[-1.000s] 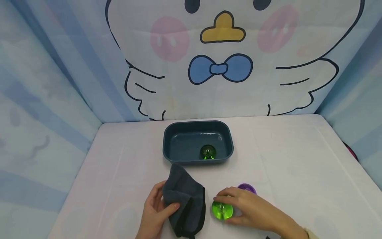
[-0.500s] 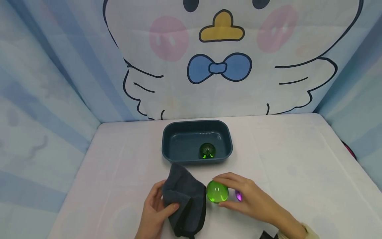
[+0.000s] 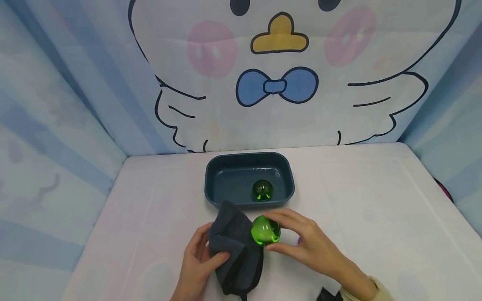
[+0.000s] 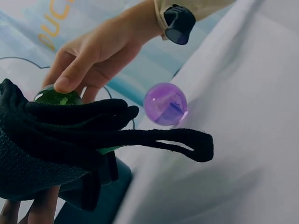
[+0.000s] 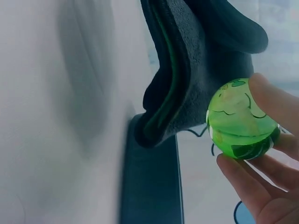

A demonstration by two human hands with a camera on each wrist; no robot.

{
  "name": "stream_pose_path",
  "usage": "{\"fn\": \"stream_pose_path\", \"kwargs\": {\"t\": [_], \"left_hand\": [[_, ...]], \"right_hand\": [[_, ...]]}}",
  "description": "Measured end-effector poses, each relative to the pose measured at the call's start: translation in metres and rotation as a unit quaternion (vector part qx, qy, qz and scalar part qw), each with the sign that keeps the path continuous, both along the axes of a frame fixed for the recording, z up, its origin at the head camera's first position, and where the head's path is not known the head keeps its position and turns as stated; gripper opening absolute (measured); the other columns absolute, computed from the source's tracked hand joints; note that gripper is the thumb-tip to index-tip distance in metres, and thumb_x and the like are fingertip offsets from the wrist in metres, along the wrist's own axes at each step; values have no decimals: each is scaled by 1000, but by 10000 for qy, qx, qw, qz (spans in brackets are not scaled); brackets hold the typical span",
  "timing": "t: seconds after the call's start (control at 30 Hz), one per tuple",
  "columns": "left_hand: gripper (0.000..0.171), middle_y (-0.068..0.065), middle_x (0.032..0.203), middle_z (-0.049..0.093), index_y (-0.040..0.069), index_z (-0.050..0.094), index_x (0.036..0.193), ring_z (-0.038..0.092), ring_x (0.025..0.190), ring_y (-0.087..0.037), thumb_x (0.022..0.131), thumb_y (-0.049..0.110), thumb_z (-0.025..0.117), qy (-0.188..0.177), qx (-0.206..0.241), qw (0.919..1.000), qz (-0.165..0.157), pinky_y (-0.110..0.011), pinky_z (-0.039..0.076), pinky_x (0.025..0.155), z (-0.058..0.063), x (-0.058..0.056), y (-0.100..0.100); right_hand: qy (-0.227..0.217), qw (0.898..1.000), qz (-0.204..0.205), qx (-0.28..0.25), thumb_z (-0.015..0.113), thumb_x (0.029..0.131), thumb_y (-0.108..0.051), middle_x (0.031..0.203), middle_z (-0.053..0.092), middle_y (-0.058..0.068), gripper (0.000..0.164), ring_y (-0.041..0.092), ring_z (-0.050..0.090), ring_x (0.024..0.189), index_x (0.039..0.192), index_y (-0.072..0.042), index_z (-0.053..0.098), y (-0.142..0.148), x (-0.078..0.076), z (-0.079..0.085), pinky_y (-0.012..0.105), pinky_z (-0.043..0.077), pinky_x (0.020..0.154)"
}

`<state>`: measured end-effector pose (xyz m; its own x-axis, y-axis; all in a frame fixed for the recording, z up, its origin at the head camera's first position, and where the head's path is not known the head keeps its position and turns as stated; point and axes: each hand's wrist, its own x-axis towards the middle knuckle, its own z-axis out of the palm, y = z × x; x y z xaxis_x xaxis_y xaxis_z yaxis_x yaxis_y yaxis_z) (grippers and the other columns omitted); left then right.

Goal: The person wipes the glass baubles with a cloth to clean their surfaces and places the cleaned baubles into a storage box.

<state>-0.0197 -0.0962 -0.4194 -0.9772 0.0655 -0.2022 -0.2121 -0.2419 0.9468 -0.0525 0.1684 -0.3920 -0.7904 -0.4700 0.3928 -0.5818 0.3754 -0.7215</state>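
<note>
My left hand (image 3: pixel 197 261) holds a dark grey-blue folded cloth (image 3: pixel 237 236) with black edging, thumb on its near face. A black loop hangs off the cloth (image 4: pixel 182 140) in the left wrist view. Thumb and fingers of my right hand (image 3: pixel 310 242) pinch a clear green ball (image 3: pixel 264 230) at the cloth's right side, above the table. In the right wrist view the green ball (image 5: pixel 243 119) appears beside the cloth; whether they touch, I cannot tell. A purple ball (image 4: pixel 165 103) lies on the table, almost wholly hidden behind the right hand in the head view.
A dark teal rectangular tray (image 3: pixel 226 184) stands beyond the hands, with another green ball (image 3: pixel 262 190) inside near its front right. A white cloth covers the table (image 3: pixel 361 209). Printed curtains (image 3: pixel 275 121) hang behind and at both sides.
My right hand has lifted the green ball off the table and carried it up and left to the cloth. The left hand and cloth have shifted only slightly.
</note>
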Motion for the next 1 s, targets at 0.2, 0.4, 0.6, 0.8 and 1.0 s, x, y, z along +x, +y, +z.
{"fn": "stream_pose_path", "kwargs": {"t": [0.2, 0.4, 0.6, 0.8, 1.0], "left_hand": [[71, -14, 139, 48, 9, 48, 139, 56, 120, -27, 77, -9, 76, 439, 82, 9988, -212, -31, 55, 97, 6, -2, 0], [74, -14, 143, 42, 5, 46, 140, 55, 124, -26, 75, -11, 77, 927, 170, 9939, -577, -36, 53, 99, 12, -3, 4], [71, -14, 144, 41, 7, 49, 139, 55, 125, -26, 77, -8, 78, 1015, 217, 9920, -713, -37, 52, 99, 15, -7, 12], [69, -13, 145, 41, 8, 50, 139, 55, 125, -27, 78, -6, 79, 854, 308, 9932, -736, -37, 53, 99, 15, -9, 19], [71, -13, 146, 43, 12, 45, 144, 50, 130, -28, 83, 1, 78, 864, 319, 9907, -998, -35, 53, 99, 15, -13, 22]], "right_hand": [[-265, 9987, 3, -445, 84, 78, -23, 130, 62, -2, 61, 13, 63, 115, 133, -14, 61, -8, 0, 6, 29, 59, 86], [-347, 9970, 170, -676, 84, 79, -19, 129, 63, 3, 61, 15, 63, 116, 134, -11, 60, -14, 0, 11, 30, 59, 87], [-434, 9962, 267, -713, 84, 77, -10, 134, 60, 2, 63, 16, 59, 123, 135, -14, 60, -16, 0, 11, 31, 57, 92], [-229, 9965, 294, -746, 84, 73, 2, 134, 60, 5, 68, 18, 59, 123, 135, -13, 61, -18, 1, 8, 33, 58, 92], [-112, 9944, 103, -1044, 85, 75, -2, 132, 63, 7, 61, 16, 61, 120, 131, -11, 63, -23, 4, 12, 31, 58, 90]]}}
